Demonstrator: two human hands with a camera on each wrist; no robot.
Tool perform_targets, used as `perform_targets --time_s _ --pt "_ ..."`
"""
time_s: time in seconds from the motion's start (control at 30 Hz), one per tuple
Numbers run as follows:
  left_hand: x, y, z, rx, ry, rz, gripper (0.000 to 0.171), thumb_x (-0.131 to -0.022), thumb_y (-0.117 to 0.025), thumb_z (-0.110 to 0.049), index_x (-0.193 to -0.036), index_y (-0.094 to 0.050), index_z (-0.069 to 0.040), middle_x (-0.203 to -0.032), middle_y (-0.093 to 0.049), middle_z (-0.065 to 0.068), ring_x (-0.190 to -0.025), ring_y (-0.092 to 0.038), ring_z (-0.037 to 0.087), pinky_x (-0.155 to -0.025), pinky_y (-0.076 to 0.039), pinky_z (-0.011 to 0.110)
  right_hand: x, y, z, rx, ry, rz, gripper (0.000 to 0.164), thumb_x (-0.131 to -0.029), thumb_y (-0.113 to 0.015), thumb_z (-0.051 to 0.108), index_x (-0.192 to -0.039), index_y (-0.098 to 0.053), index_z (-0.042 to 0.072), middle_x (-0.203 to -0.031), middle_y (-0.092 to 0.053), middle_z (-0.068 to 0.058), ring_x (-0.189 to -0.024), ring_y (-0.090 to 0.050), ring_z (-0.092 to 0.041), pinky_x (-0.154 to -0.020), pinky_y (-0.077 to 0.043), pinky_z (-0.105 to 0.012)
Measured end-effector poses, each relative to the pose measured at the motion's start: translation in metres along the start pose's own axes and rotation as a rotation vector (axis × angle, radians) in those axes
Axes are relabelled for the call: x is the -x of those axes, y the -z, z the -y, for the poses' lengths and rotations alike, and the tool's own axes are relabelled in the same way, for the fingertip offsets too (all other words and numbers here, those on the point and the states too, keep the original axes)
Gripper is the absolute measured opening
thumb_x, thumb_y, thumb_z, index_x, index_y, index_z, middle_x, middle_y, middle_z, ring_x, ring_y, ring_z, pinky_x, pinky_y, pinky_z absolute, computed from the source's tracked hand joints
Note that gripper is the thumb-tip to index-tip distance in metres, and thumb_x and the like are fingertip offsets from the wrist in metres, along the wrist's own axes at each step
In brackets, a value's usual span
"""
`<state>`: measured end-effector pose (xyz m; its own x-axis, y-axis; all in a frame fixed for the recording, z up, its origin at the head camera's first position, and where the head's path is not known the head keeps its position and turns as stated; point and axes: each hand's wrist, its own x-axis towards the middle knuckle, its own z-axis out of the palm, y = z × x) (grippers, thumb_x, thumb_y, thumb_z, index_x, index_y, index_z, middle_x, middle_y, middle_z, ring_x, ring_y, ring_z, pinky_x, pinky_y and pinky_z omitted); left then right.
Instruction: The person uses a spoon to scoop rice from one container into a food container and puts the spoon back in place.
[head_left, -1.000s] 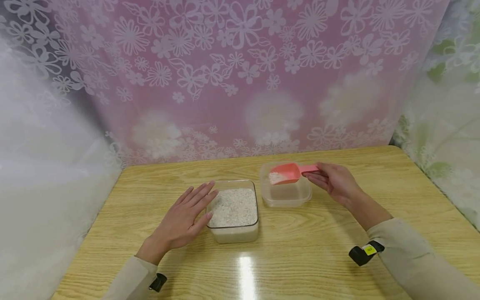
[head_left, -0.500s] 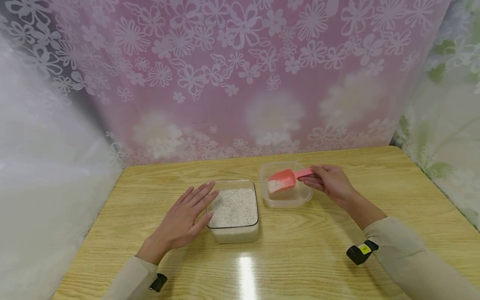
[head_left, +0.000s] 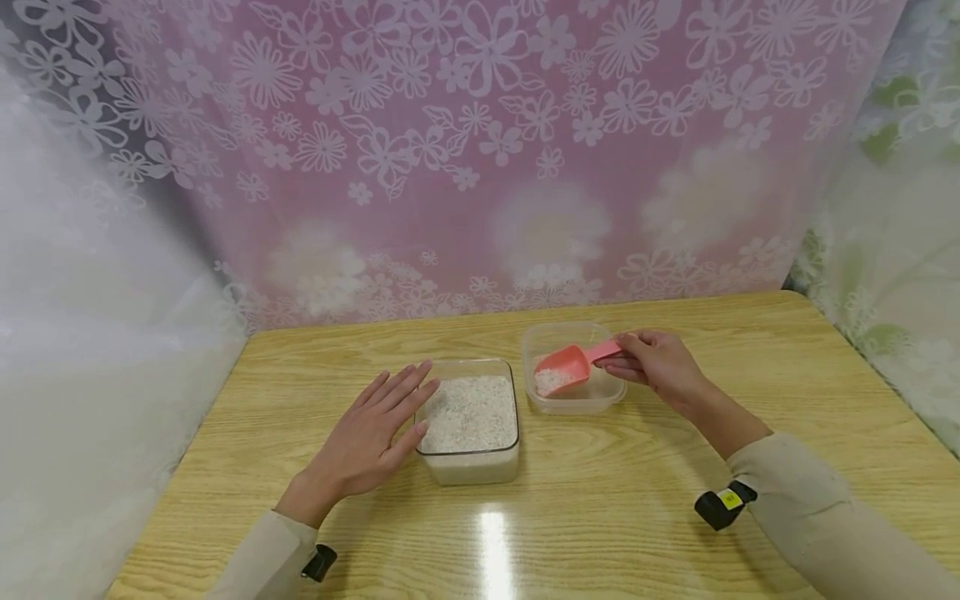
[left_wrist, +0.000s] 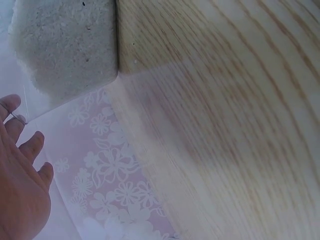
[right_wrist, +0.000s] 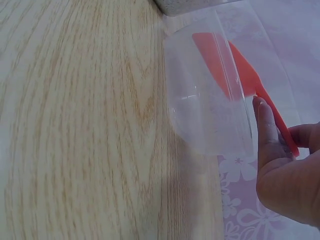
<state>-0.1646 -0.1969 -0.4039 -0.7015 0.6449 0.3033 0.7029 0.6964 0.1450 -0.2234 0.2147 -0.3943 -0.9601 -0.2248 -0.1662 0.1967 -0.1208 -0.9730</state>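
Observation:
My right hand [head_left: 658,368] grips the handle of a pink scoop [head_left: 567,367], with white rice [head_left: 553,381] at its front end. The scoop slants down to the left inside a clear plastic container [head_left: 546,407]. Through that container's wall, the right wrist view shows the scoop's blade [right_wrist: 215,60] below the rim. My left hand [head_left: 367,442] lies with straight fingers at the left rim of a clear, dark-rimmed container [head_left: 472,472], which is filled high with rice [head_left: 468,417]. Fingertips [left_wrist: 19,120] reach the rim in the left wrist view.
Both containers stand side by side on a wood-grain table [head_left: 600,517], the plastic one slightly farther back. A pink floral curtain [head_left: 450,208] hangs behind the table's back edge. Pale sheets close in the left and right sides.
The scoop in my right hand has moved a little left and down into the plastic container, its front end tilting lower. My left hand stays at the rice container.

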Motion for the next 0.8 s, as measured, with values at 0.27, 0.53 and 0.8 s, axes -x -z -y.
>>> perform_targets --time_s 0.27,0.53,0.8 --pt "-0.0001 0.0000 0.0002 0.002 0.002 -0.003 0.054 -0.103 -0.036 -0.039 -0.152 -0.029 -0.016 -0.158 -0.018 0.001 -0.143 -0.016 0.020 -0.117 -0.011 0.044 0.0003 -0.0003 0.0024 0.084 0.014 0.003 0.042 -0.103 -0.045 0.019 -0.125 -0.041 -0.017 -0.094 -0.069 -0.014 -0.090 -0.069 -0.021 -0.084 -0.053 -0.032" --pt "0.0005 -0.0016 0.0005 0.006 0.004 -0.007 0.054 -0.103 -0.036 -0.039 -0.151 -0.032 -0.014 -0.158 -0.018 0.001 -0.143 -0.017 0.021 -0.117 -0.011 0.044 -0.0005 0.0005 0.0053 0.201 0.028 -0.004 0.043 -0.104 -0.044 0.022 -0.126 -0.043 -0.015 -0.098 -0.068 -0.016 -0.095 -0.068 -0.024 -0.087 -0.051 -0.036" --pt "0.0000 -0.0016 0.0002 0.014 0.007 -0.002 0.054 -0.103 -0.036 -0.038 -0.151 -0.031 -0.014 -0.158 -0.017 0.000 -0.143 -0.017 0.021 -0.116 -0.011 0.044 0.0028 0.0017 0.0099 0.250 0.038 -0.007 0.043 -0.104 -0.044 0.022 -0.126 -0.043 -0.016 -0.099 -0.068 -0.017 -0.094 -0.068 -0.023 -0.087 -0.052 -0.036"
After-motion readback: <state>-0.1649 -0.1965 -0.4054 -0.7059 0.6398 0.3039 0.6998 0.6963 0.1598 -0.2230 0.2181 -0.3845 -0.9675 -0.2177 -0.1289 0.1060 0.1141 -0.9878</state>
